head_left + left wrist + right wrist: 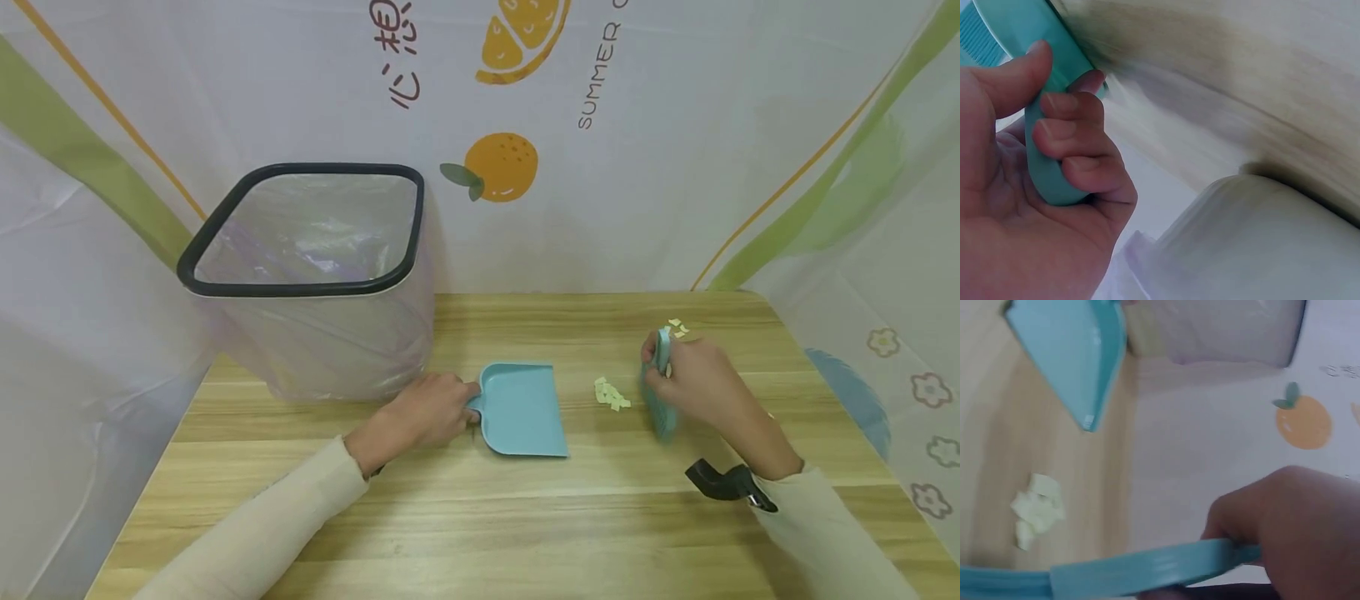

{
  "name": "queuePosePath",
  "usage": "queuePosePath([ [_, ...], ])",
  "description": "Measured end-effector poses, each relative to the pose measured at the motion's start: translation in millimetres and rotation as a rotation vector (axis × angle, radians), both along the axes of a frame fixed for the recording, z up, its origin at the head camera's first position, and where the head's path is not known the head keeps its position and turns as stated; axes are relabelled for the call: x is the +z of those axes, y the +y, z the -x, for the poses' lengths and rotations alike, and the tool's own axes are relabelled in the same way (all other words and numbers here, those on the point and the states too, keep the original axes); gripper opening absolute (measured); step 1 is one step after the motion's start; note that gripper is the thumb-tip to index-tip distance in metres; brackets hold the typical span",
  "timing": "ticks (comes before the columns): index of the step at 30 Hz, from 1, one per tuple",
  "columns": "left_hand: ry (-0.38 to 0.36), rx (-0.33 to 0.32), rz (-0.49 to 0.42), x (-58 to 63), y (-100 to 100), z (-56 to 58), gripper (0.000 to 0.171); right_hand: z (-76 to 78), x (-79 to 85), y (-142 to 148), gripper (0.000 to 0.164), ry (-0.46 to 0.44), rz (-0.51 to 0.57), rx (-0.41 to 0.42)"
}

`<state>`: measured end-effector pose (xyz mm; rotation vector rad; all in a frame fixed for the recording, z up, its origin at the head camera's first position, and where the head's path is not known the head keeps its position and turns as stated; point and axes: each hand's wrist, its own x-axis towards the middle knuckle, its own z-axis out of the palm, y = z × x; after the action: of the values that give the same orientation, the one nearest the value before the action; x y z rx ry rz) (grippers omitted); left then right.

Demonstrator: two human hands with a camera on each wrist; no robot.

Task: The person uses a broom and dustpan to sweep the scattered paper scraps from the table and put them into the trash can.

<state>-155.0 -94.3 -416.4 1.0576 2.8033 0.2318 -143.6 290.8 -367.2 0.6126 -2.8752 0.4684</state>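
Bin [300, 289], upper L of frame, could be bumped if L hand [431, 410], near its base, is swung back. If dustpan [522, 410], centre, is tilted, scraps [612, 394], R of it, could be pushed under its lip. If brush [662, 404], R of centre, is flicked too hard, they'd prob. be scattered. Pan handle's gripped by L hand, fingers curled round; brush is held btwn thumb & fingers of R hand [701, 379].

From my remote feed I count: 1 left hand [423, 414] | 1 right hand [699, 381] | 1 dustpan [522, 410] | 1 brush [663, 417] | 1 bin [296, 290] | 1 table [525, 525] | 2 clusters of pale scraps [612, 396], single pieces too small for me to count
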Motion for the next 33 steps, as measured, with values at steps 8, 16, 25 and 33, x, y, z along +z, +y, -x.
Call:
queuePosePath([
  [8, 0.023, -0.008, 0.026, 1.1, -0.3, 0.2, 0.026, 6.7, -19.9, -20.1, 0.008, 0.088, 0.094, 0.017],
  [16, 0.034, -0.020, 0.013, 1.3, -1.5, -0.5, 0.025, 16.9, -23.2, -37.4, 0.015, 0.069, 0.146, 0.085],
  [25, 0.031, -0.022, 0.006, -0.6, -2.4, -0.5, 0.025, 9.6, -15.4, -36.7, 0.015, 0.062, 0.124, 0.105],
  [33, 0.026, -0.021, 0.006, -0.3, -2.6, -0.1, 0.024, 10.6, -16.1, -32.1, 0.014, 0.046, 0.100, 0.072],
])
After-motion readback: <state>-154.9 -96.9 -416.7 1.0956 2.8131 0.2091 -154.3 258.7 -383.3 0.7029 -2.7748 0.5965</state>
